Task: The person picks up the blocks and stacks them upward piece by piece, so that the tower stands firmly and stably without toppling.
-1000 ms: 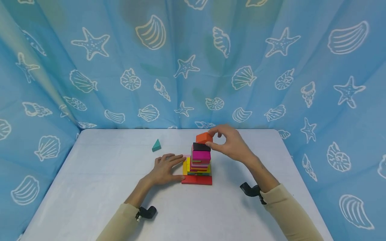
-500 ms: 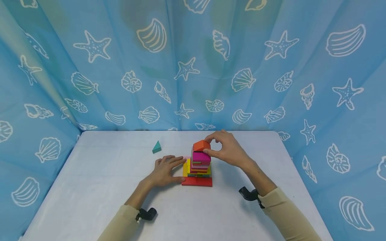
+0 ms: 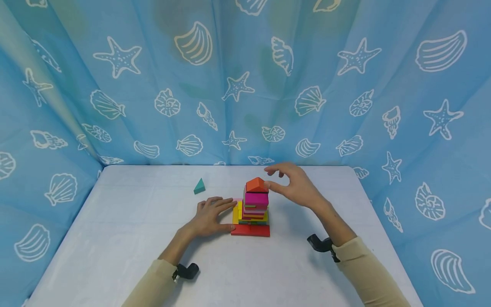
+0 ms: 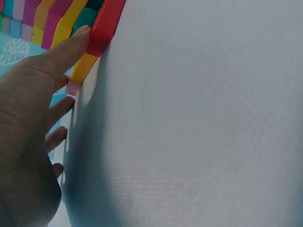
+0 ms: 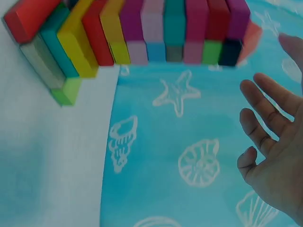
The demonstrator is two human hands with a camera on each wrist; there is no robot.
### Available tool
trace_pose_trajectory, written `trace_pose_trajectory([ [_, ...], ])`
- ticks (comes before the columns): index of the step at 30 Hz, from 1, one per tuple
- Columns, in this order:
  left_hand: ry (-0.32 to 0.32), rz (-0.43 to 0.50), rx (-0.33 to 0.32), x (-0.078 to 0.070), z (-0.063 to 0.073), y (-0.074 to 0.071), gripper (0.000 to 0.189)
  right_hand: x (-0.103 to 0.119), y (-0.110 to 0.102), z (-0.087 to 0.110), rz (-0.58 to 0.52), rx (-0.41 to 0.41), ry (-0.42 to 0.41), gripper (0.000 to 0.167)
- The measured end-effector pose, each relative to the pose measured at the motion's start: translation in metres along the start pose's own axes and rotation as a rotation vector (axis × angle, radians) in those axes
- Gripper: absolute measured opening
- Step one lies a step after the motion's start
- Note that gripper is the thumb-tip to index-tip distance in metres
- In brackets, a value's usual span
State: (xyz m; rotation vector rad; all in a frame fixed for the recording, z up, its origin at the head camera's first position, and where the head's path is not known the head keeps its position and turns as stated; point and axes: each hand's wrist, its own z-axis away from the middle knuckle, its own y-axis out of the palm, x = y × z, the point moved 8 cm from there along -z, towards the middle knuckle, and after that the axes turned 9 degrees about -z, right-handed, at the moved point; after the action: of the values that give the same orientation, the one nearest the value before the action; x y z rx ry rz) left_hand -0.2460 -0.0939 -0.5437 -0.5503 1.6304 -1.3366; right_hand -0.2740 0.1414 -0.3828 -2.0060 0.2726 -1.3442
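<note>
A tall stack of colourful wooden blocks (image 3: 256, 199) stands at the table's middle. On its top sits an orange triangular block (image 3: 255, 185), its peak upward. Beside that block is my right hand (image 3: 297, 183), thumb and fingers spread with nothing between them; the thumb tip is close to the block, and I cannot tell if it touches. At the stack's foot, my left hand (image 3: 209, 217) lies with extended fingers along the left side. Its thumb rests against the red block (image 4: 102, 35) at the base; the fingertips are by the yellow and pink base blocks.
A teal triangular block (image 3: 199, 186) lies on the white table (image 3: 134, 238), back left of the stack. Behind the table hangs a blue curtain (image 3: 238, 115) with shell prints. Each wrist wears a black camera.
My right hand has lowered the orange triangular block onto the top of the stack and let go, its fingers parting and drawing back slightly right. The left hand has stayed in place.
</note>
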Motion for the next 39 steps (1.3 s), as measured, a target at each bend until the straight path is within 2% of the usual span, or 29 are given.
trace_pose_trajectory([
  [3, 0.004, -0.005, -0.004, 0.000, 0.000, 0.000, 0.083, -0.023, -0.005, 0.001, -0.064, -0.041, 0.047, 0.039],
  [5, 0.007, -0.004, -0.013, -0.001, 0.000, -0.001, 0.082, -0.045, 0.002, 0.005, -0.059, -0.016, 0.101, 0.040],
  [8, 0.010, 0.001, -0.013, -0.001, 0.000, -0.002, 0.082, -0.080, 0.029, 0.018, 0.018, 0.118, 0.200, 0.050],
  [11, 0.015, 0.002, -0.002, -0.002, 0.000, -0.002, 0.083, -0.098, 0.061, 0.035, 0.073, 0.286, 0.243, 0.069],
  [13, 0.014, 0.000, 0.002, -0.002, 0.000, -0.002, 0.083, -0.102, 0.075, 0.043, 0.074, 0.338, 0.250, 0.080],
  [16, 0.012, -0.001, -0.009, -0.001, 0.000, -0.004, 0.083, -0.101, 0.085, 0.046, 0.077, 0.334, 0.245, 0.088],
  [22, 0.006, 0.007, -0.002, 0.000, 0.000, -0.001, 0.084, -0.102, 0.091, 0.050, 0.160, 0.310, 0.256, 0.090],
  [27, 0.001, 0.000, -0.005, 0.001, -0.001, -0.003, 0.080, -0.104, 0.092, 0.053, 0.178, 0.308, 0.266, 0.092],
  [30, -0.018, 0.034, -0.077, 0.005, -0.002, -0.015, 0.071, -0.105, 0.092, 0.054, 0.176, 0.306, 0.277, 0.091],
  [33, -0.058, 0.036, -0.224, 0.017, -0.004, -0.037, 0.057, -0.105, 0.092, 0.054, 0.176, 0.305, 0.287, 0.091],
  [36, -0.122, -0.013, -0.360, 0.035, -0.004, -0.058, 0.045, -0.105, 0.092, 0.054, 0.180, 0.303, 0.289, 0.091],
  [39, -0.199, -0.076, -0.406, 0.055, -0.002, -0.069, 0.040, -0.104, 0.092, 0.053, 0.177, 0.302, 0.289, 0.091],
])
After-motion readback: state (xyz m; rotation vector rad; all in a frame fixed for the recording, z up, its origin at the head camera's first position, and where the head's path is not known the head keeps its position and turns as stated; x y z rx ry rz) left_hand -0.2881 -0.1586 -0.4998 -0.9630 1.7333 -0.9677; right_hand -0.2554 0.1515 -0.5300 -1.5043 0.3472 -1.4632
